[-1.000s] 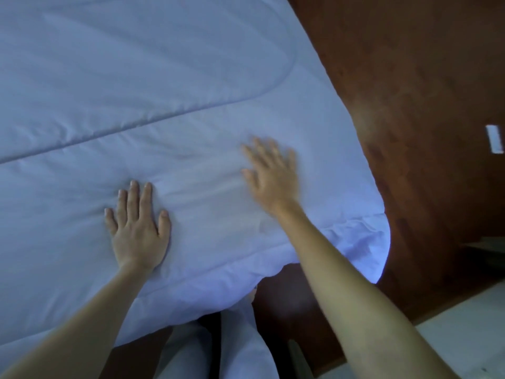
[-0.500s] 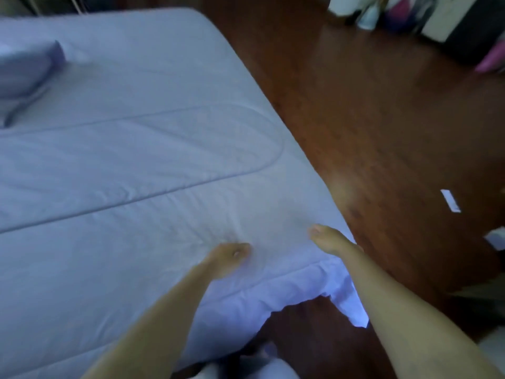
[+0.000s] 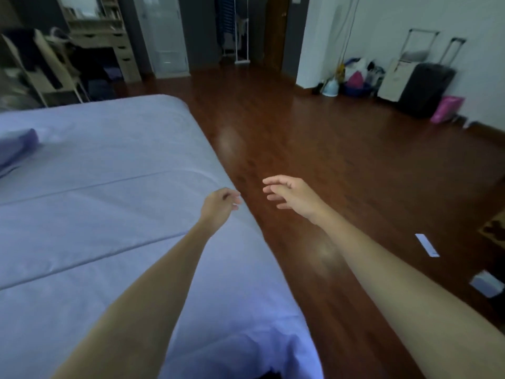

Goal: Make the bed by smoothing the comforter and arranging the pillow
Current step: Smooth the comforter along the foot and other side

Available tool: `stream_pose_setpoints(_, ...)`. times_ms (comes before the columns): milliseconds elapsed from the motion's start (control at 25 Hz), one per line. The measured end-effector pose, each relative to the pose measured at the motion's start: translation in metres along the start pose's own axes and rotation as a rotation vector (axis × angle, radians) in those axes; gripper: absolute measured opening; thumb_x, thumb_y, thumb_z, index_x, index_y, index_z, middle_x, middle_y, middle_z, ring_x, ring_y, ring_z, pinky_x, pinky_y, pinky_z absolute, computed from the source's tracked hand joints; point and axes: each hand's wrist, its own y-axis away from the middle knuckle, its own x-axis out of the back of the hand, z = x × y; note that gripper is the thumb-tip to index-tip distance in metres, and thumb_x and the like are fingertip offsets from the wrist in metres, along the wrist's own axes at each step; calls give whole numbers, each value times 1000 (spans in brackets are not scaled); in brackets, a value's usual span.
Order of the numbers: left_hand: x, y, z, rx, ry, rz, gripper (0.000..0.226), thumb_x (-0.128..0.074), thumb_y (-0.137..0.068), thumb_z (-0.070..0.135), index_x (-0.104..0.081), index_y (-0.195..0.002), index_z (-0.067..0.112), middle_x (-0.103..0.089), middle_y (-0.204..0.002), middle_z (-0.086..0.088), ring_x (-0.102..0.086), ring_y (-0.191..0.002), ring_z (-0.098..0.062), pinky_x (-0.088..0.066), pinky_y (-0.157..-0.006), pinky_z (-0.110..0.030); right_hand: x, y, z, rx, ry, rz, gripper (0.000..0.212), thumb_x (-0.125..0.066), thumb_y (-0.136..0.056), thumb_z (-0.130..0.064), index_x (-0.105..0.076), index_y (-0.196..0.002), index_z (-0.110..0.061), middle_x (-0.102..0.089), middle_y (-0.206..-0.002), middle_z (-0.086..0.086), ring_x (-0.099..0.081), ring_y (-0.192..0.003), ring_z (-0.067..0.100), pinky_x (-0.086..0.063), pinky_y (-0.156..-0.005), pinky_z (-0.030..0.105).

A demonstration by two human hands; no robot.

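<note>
A pale blue comforter [image 3: 103, 214] lies flat over the bed and fills the left half of the head view, with two stitched seams running across it. A darker blue pillow [image 3: 16, 149] lies at the far left edge, partly cut off. My left hand [image 3: 220, 205] hovers above the comforter's right edge with its fingers loosely curled and nothing in them. My right hand [image 3: 292, 196] is raised over the floor beside the bed, fingers spread, holding nothing.
Dark wooden floor [image 3: 314, 149] stretches to the right of the bed. A white paper strip [image 3: 426, 244] and a small box [image 3: 487, 283] lie on it. Suitcases [image 3: 423, 86] and bags stand along the right wall; a desk [image 3: 101, 42] and chair stand behind the bed.
Both hands have lifted off the comforter, where they pressed flat one second ago. The view has tilted up from the bed's corner to show the room and the pillow.
</note>
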Motion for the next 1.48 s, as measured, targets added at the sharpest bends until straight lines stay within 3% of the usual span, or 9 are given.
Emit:
stream_pose_setpoints(120,-67,-12,28,37,157,119,26,-41,-96,9,-63,-109,5,-65,-78,1,-62,-61,-5,-45,-53,-11,65,-2,20,-18,3,0,31,-49,-94,-26,-58,-122,-31,-70,-111,-7,-68,-99,10,-56,-84,34)
stream_pose_setpoints(280,-112,-24,45,91,199,104,21,-39,-98,13,-59,-105,13,-64,-80,2,-59,-70,-10,-43,-62,-21,114,-19,48,-56,-7,-28,36,-49,-94,-26,-54,-130,-28,-67,-115,-5,-67,-100,11,-57,-84,36)
stream_pose_setpoints(480,-101,-50,12,204,106,211,24,-39,-96,11,-60,-107,13,-67,-93,-3,-62,-72,-11,-43,-62,-20,136,-67,77,-129,-62,-69,34,-46,-96,-28,-53,-130,-26,-67,-118,-2,-67,-100,16,-56,-80,36)
stream_pose_setpoints(640,-76,-74,-22,346,80,371,32,-38,-92,6,-60,-114,6,-67,-98,-6,-61,-81,-20,-44,-61,-22,127,-118,79,-103,58,-231,34,-45,-97,-29,-53,-130,-27,-66,-118,-3,-66,-101,14,-55,-85,39)
stream_pose_setpoints(760,-47,-122,-38,395,54,522,34,-41,-88,10,-62,-115,11,-70,-111,-8,-65,-99,-26,-52,-88,-34,122,-176,65,-40,199,-375,33,-46,-96,-30,-54,-128,-28,-66,-114,-7,-65,-102,11,-54,-88,40)
stream_pose_setpoints(880,-24,-181,-51,433,3,665,36,-42,-87,16,-61,-118,16,-67,-119,-7,-61,-110,-29,-47,-100,-40,99,-260,45,24,240,-463,30,-47,-96,-29,-56,-125,-29,-67,-112,-8,-65,-101,11,-53,-86,38)
stream_pose_setpoints(1280,25,-242,-102,704,-57,1021,39,-44,-93,14,-50,-131,10,-60,-129,-12,-55,-118,-30,-42,-97,-36,-57,-454,42,112,408,-792,25,-51,-94,-17,-61,-117,-18,-67,-105,2,-62,-93,19,-42,-63,22)
stream_pose_setpoints(1320,43,-235,-108,754,-75,1107,39,-45,-93,15,-49,-132,10,-58,-131,-12,-54,-120,-31,-41,-97,-36,-96,-475,35,148,453,-891,25,-51,-93,-17,-62,-116,-19,-68,-107,3,-64,-98,21,-41,-64,20)
stream_pose_setpoints(1480,63,-214,-130,888,-296,1097,53,-45,-95,31,-36,-143,12,-44,-146,-11,-43,-132,-30,-36,-106,-44,-154,-503,15,267,472,-898,29,-55,-91,-17,-63,-119,-13,-67,-120,7,-62,-114,22,-43,-90,25)
